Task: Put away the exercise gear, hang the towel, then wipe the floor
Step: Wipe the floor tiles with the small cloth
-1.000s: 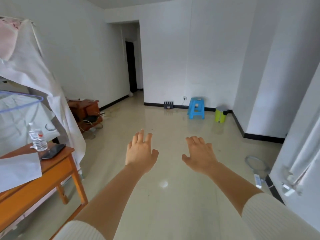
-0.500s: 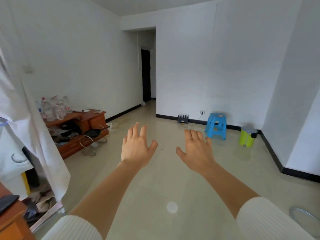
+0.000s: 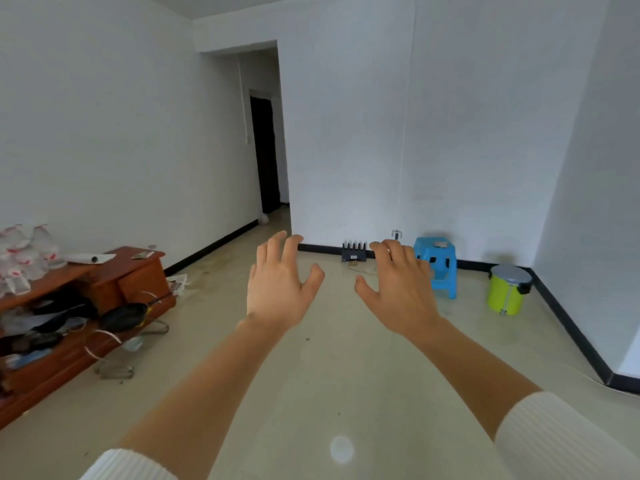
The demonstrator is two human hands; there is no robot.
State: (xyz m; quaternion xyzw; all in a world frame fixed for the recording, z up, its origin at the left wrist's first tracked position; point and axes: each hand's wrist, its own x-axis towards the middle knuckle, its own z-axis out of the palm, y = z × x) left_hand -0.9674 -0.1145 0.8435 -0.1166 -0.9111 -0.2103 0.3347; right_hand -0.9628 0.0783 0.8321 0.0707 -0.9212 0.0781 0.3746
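Observation:
My left hand (image 3: 278, 282) and my right hand (image 3: 398, 285) are stretched out in front of me at chest height, palms down, fingers spread and relaxed, holding nothing. Below them lies the glossy beige tiled floor (image 3: 329, 375). No towel or exercise gear is plainly recognisable in this view.
A low wooden cabinet (image 3: 104, 292) stands along the left wall, with plastic bottles (image 3: 24, 251) on top and a dark pan (image 3: 124, 315) on its shelf. At the far wall stand a blue stool (image 3: 438, 265), a yellow-green bin (image 3: 507, 289) and a dark rack (image 3: 354, 252). A dark doorway (image 3: 266, 150) opens at the back.
My view has swung right and forward: the orange table and white hanging sheet have left the frame, the wooden cabinet has come closer. Both hands stay out in front, holding nothing.

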